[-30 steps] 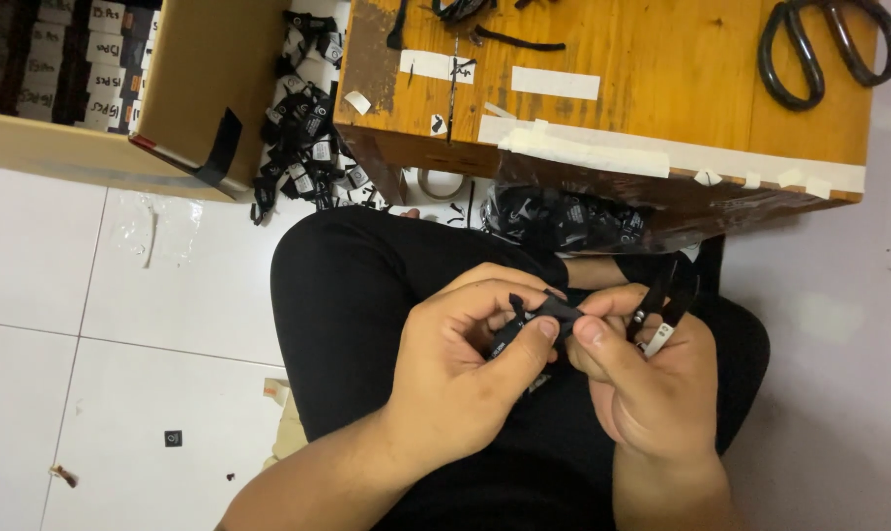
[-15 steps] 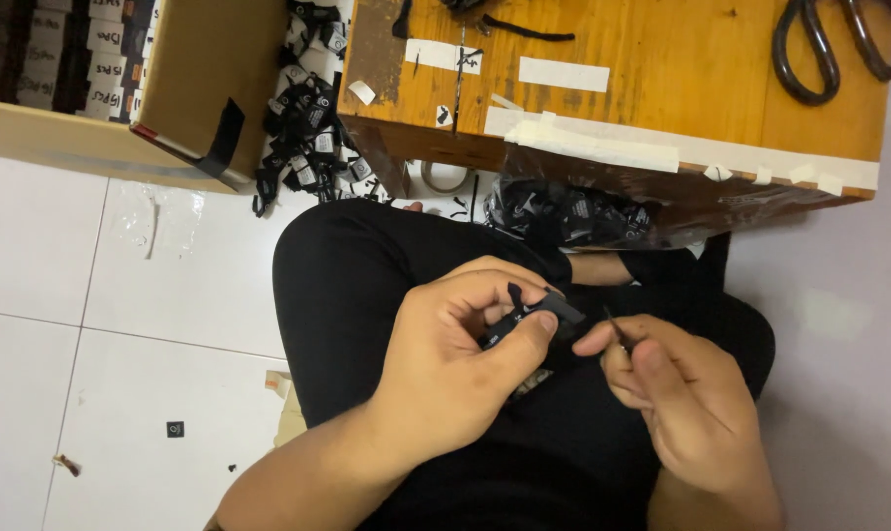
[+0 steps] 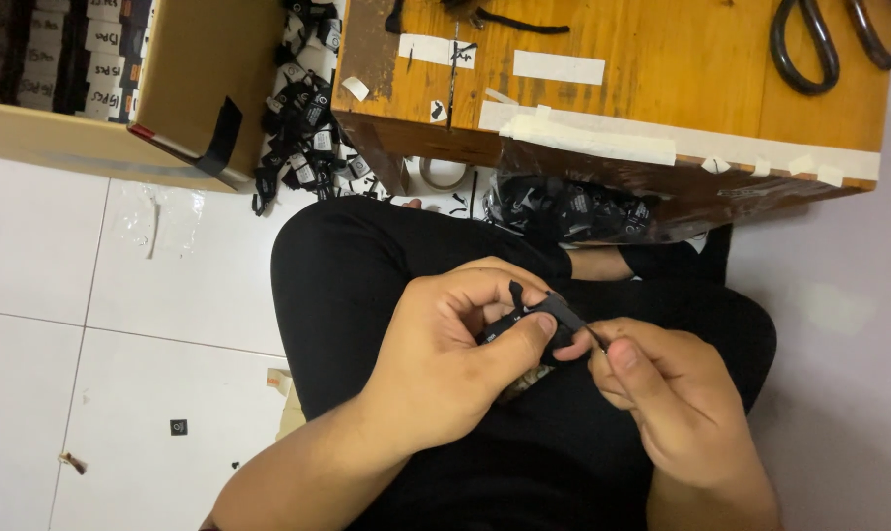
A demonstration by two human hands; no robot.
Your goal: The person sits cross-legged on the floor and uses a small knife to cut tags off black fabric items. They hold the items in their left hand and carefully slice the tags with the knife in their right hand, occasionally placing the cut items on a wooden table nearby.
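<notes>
My left hand point(image 3: 460, 354) grips a small black tag piece point(image 3: 536, 315) between thumb and fingers, held over my lap in black trousers. My right hand point(image 3: 667, 398) pinches a thin black strand point(image 3: 593, 337) that runs out of the piece's right end, fingers closed on it. The two hands almost touch. What lies under the left palm is hidden.
A wooden table point(image 3: 662, 74) with strips of masking tape stands ahead, black scissors point(image 3: 839, 39) at its far right. A cardboard box point(image 3: 101, 88) sits at the left, a heap of black tags point(image 3: 303, 128) beside it. A clear bag of black pieces point(image 3: 573, 208) hangs under the table.
My right hand let go of the piece's end, moved right and down, and now pinches the thin strand. The left hand stays put with the piece.
</notes>
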